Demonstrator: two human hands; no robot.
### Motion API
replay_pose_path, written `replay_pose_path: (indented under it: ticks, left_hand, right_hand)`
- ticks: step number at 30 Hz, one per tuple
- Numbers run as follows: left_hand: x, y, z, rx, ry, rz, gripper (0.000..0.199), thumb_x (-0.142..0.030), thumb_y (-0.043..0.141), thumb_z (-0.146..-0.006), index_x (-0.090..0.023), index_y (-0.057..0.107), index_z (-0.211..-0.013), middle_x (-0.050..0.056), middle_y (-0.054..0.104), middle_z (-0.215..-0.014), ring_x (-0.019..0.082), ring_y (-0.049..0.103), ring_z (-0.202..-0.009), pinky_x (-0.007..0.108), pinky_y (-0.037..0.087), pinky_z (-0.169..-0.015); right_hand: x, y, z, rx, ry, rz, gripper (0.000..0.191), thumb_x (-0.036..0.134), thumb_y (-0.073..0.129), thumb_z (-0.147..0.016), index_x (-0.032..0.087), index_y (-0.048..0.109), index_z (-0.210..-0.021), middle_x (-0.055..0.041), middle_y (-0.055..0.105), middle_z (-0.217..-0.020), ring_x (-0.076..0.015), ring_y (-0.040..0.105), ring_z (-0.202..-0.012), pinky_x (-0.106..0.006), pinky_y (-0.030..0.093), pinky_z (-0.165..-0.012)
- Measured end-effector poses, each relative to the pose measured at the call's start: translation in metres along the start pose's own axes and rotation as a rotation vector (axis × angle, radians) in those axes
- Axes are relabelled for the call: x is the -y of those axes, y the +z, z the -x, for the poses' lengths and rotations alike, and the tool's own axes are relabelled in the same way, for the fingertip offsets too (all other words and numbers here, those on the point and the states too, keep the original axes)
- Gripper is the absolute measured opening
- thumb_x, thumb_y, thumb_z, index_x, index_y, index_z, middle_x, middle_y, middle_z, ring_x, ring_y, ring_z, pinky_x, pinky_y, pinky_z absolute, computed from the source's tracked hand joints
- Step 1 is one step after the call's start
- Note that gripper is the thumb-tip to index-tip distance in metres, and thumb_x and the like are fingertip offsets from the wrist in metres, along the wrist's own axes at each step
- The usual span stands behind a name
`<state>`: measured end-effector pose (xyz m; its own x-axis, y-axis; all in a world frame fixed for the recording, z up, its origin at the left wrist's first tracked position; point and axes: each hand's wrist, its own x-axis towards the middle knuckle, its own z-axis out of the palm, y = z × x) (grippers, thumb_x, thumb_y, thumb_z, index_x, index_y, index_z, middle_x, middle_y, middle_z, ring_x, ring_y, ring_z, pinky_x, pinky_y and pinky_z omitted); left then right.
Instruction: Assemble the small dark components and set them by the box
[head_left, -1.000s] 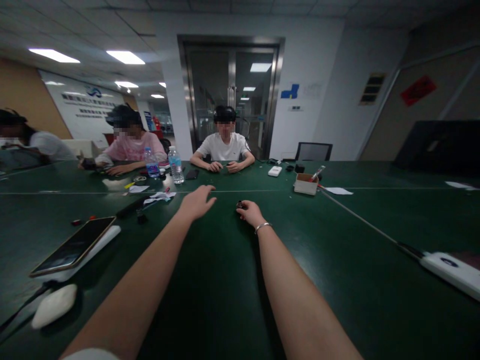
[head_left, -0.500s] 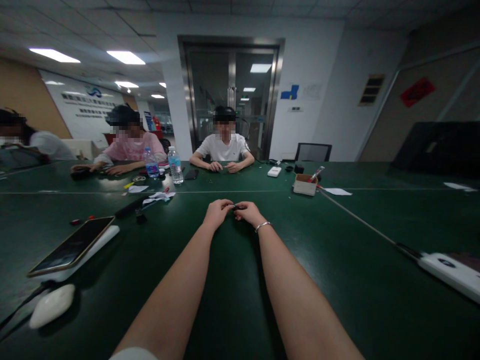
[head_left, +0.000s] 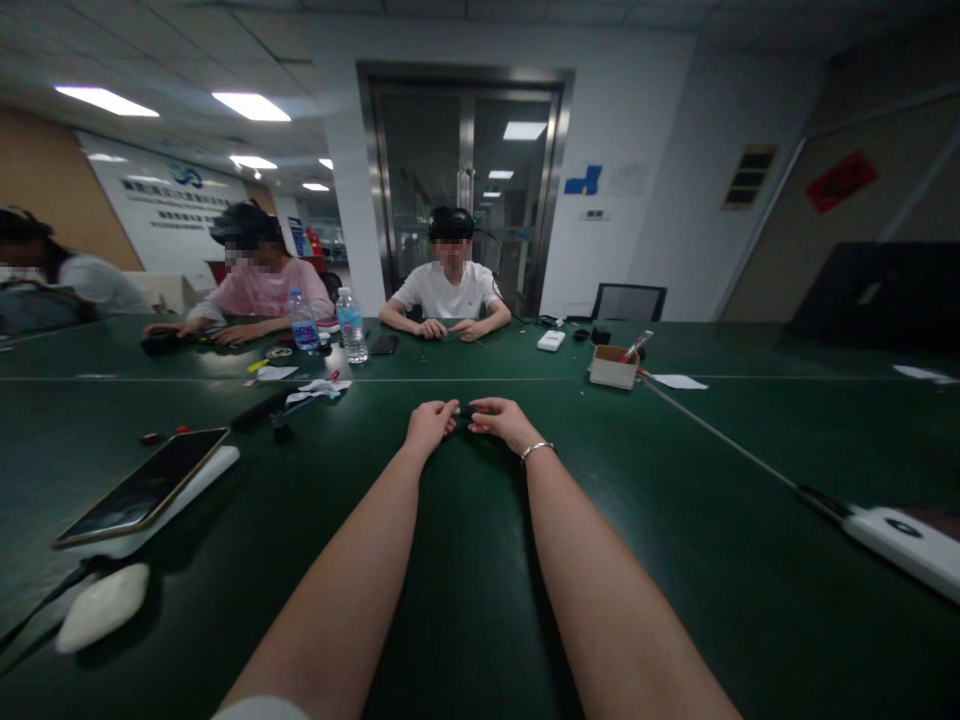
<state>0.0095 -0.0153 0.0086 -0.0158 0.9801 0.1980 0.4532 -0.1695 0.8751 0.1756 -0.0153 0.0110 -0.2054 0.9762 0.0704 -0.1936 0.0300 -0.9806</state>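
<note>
At either end of a small dark piece [head_left: 467, 411], both hands had closed in. Right hand [head_left: 506, 424] was clamped on its black end; left hand [head_left: 431, 427] pinched its paler end. Piece too small to identify; it sat low over the table [head_left: 637, 490], contact with the top unclear. Silver bracelet [head_left: 537, 452] on the wrist, right of the piece.

Tabletop was dark green, slightly glossy, a thin pale seam [head_left: 465, 380] crossing just beyond the piece. Left of the piece: crumpled paper [head_left: 319, 390], then a phone [head_left: 154, 483] resting on a white object [head_left: 214, 470]. Right of the piece: a small box [head_left: 613, 372] holding a stick-like item, plus a cable [head_left: 720, 436] running to a white device [head_left: 904, 540].

Beyond the piece, to its left, stood two bottles [head_left: 352, 335]. Straight beyond it sat a person in a white shirt [head_left: 454, 290]; farther left of it, a person in a pink top [head_left: 270, 290]. Farthest beyond the piece: metal-framed glass doors [head_left: 420, 150], pale walls [head_left: 637, 100], lit ceiling panels [head_left: 251, 107].
</note>
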Motion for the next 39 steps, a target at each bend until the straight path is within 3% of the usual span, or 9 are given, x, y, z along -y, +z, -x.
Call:
replay_pose_path:
  ticks: [5,9,14,19,23,27,39]
  left_hand:
    - [-0.012,-0.006,0.007,-0.136,-0.055,-0.233,0.053,-0.055,0.033,-0.085,-0.018,0.064,-0.062,0.005,0.063,-0.059,0.016,0.056,-0.054,0.026,0.037,-0.053]
    - [-0.019,-0.006,0.013,-0.149,-0.097,-0.373,0.054,-0.048,0.027,-0.087,-0.019,0.063,-0.058,0.007,0.064,-0.061,0.019,0.058,-0.058,0.028,0.038,-0.056]
    - [-0.020,-0.007,0.013,-0.148,-0.121,-0.396,0.051,-0.043,0.029,-0.087,-0.018,0.064,-0.059,0.011,0.064,-0.064,0.021,0.059,-0.061,0.029,0.037,-0.057]
    - [-0.020,-0.007,0.015,-0.148,-0.037,-0.435,0.058,-0.049,0.023,-0.089,-0.019,0.063,-0.059,0.009,0.064,-0.064,0.020,0.059,-0.063,0.028,0.036,-0.059]
    - [-0.021,-0.002,0.016,-0.167,0.069,-0.465,0.055,-0.051,0.024,-0.090,-0.020,0.064,-0.069,0.007,0.065,-0.071,0.019,0.058,-0.067,0.027,0.035,-0.060]
    - [-0.019,0.002,0.015,-0.139,0.145,-0.437,0.045,-0.047,0.027,-0.091,-0.020,0.061,-0.080,0.007,0.065,-0.080,0.018,0.057,-0.071,0.026,0.034,-0.060]
    - [-0.010,0.003,0.007,-0.096,0.339,-0.161,0.016,-0.029,0.049,-0.085,-0.020,0.060,-0.093,0.003,0.064,-0.088,0.015,0.057,-0.077,0.026,0.041,-0.068]
  right_hand:
    - [0.002,0.010,0.001,0.047,-0.047,0.000,0.030,-0.004,0.069,-0.066,0.012,0.065,-0.091,-0.0040,0.064,-0.087,-0.0113,0.068,-0.060,-0.027,0.061,-0.069]
    - [0.005,0.010,0.004,0.066,-0.028,0.005,0.034,-0.004,0.068,-0.065,0.012,0.065,-0.095,-0.0049,0.066,-0.090,-0.0115,0.069,-0.065,-0.026,0.060,-0.073]
    - [0.009,0.008,0.007,0.074,-0.003,-0.006,0.037,-0.004,0.072,-0.061,0.012,0.066,-0.095,-0.0046,0.068,-0.085,-0.0132,0.069,-0.067,-0.026,0.060,-0.074]
    - [0.010,0.009,0.008,0.055,0.047,-0.066,0.023,0.007,0.073,-0.069,0.008,0.063,-0.090,-0.0063,0.068,-0.073,-0.0134,0.068,-0.059,-0.023,0.060,-0.062]
    - [0.008,0.008,0.006,-0.011,0.025,-0.074,0.016,0.020,0.067,-0.079,0.009,0.060,-0.088,-0.0019,0.062,-0.058,-0.0114,0.063,-0.048,-0.021,0.056,-0.047]
    - [0.005,0.007,0.002,-0.063,0.022,-0.074,0.020,0.028,0.066,-0.080,0.011,0.057,-0.082,0.0003,0.057,-0.052,-0.0117,0.061,-0.045,-0.022,0.055,-0.045]
    - [0.006,0.006,-0.002,-0.119,0.058,-0.072,0.019,0.027,0.060,-0.085,0.010,0.053,-0.077,-0.0006,0.056,-0.048,-0.0113,0.058,-0.040,-0.022,0.053,-0.041]
